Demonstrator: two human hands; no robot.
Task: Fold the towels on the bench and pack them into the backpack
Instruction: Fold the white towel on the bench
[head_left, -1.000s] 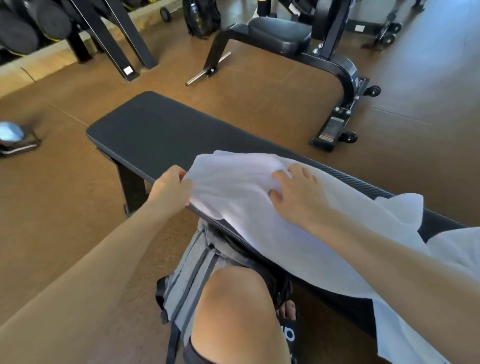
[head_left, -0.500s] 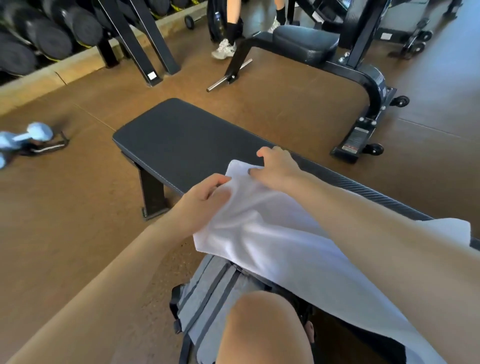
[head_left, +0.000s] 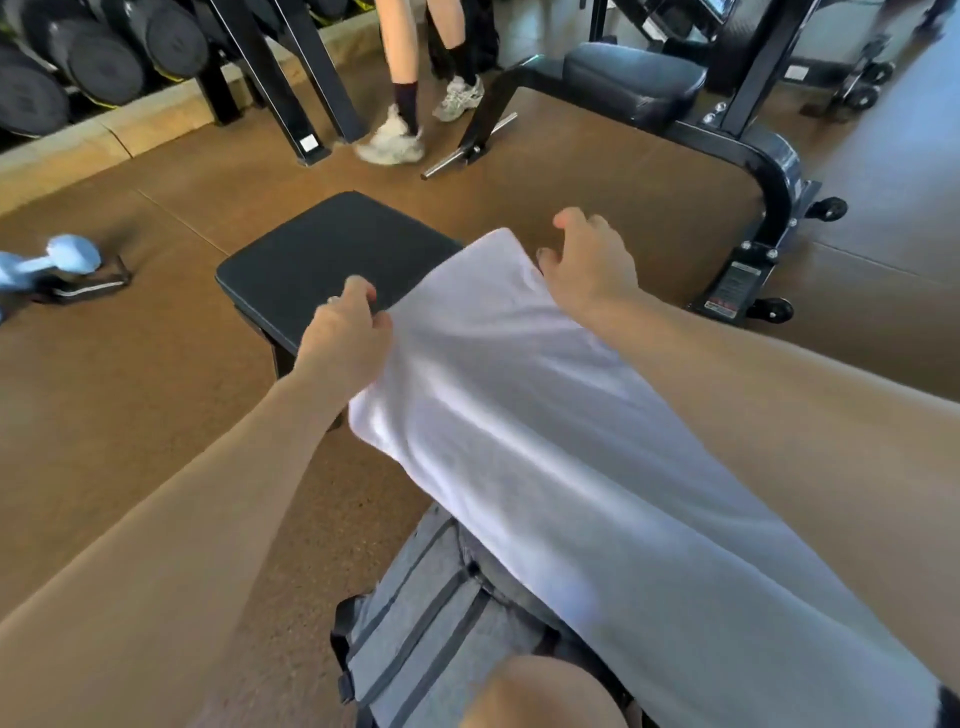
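Spreading the white towel (head_left: 545, 441) along the desk (head_left: 311, 260) is the step in hand, judged as preparation for the first fold. Its near corner is pinched by the left hand (head_left: 345, 338); its far corner is grasped by the curled fingers of the right hand (head_left: 587, 260). The grey backpack (head_left: 426, 623) is seen below the hands, on the floor. Next, the corners would need to be laid flat and square.
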